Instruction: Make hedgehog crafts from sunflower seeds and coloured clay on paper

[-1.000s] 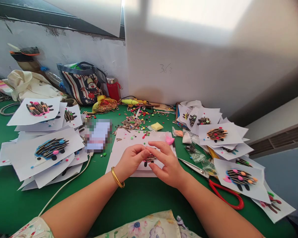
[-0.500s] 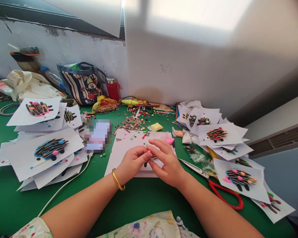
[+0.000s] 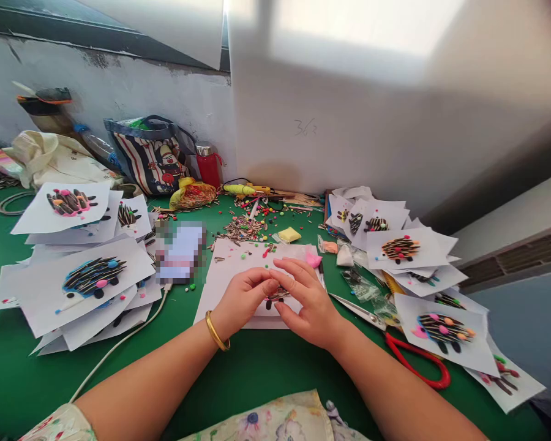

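My left hand has thumb and index finger pinched together over the white paper. A small bit of pink clay showed at this pinch a moment ago; the fingers now hide it. My right hand faces it with fingers stretched and thumb apart, its index fingertip meeting the left fingertips. Beneath both hands lies a partly hidden hedgehog picture of striped seeds with dark feet. A pink clay lump rests at the paper's upper right, and small coloured balls dot its top edge.
Stacks of finished hedgehog pictures stand at left and right. Red-handled scissors lie open by my right forearm. A phone with a cable is at left. Loose seeds, yellow clay and a red flask lie beyond.
The pink bit seen at the left fingertips half a second ago is now covered. My fingers have shifted slightly against each other; both hands stay over the picture.
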The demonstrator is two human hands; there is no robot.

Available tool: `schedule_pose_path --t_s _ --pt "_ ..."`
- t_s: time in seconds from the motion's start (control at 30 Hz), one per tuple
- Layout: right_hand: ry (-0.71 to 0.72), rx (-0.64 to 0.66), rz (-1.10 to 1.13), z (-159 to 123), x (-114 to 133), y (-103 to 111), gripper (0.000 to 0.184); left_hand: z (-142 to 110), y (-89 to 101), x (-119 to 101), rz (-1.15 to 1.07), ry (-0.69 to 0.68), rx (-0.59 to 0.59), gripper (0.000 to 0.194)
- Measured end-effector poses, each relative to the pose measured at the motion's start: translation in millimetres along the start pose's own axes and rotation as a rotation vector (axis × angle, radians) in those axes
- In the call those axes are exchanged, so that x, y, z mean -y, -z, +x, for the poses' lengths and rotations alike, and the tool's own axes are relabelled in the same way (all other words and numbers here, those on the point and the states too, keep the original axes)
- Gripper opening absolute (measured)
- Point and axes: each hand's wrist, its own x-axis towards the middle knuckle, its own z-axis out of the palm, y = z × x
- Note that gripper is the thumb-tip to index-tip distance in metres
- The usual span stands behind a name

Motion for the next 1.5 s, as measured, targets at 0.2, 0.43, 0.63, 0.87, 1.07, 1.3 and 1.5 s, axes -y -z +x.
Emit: schedule_pose_path --t_s 0.2,0.43,0.63,0.87,1.07,1.3,1.5 --pt "-0.001 -0.028 -0.006 -1.5 -1.5 -0.3 0.055 0.5 -1.4 0.1 -0.074 0.013 -0.025 0.025" --pt "0.0 -0.054 0.0 -0.6 -0.3 0.7 0.055 0.1 -1.0 -0.5 -0.009 -0.044 -0.047 0.024" --pt "0.003 -0.05 -0.005 -0.2 1.0 2.0 0.053 -0.4 -0.3 0.6 0.096 -0.098 -0.018 0.03" --pt "0.0 -0.054 -0.009 0.2 1.3 2.5 0.05 1.3 -0.7 1.2 0.063 -0.091 -0.033 0.024" --pt "0.006 -0.066 0.004 0.8 0.7 2.0 0.049 0.1 -0.1 3.2 0.016 -0.078 -0.022 0.024" --pt "-0.004 -0.076 -0.015 0.7 -0.3 2.2 0.047 0.8 -1.2 2.4 0.073 -0.11 -0.046 0.024" --pt "-0.004 -0.077 -0.047 1.2 -1.4 2.6 0.047 -0.1 -1.0 1.8 0.143 -0.152 -0.023 0.022"
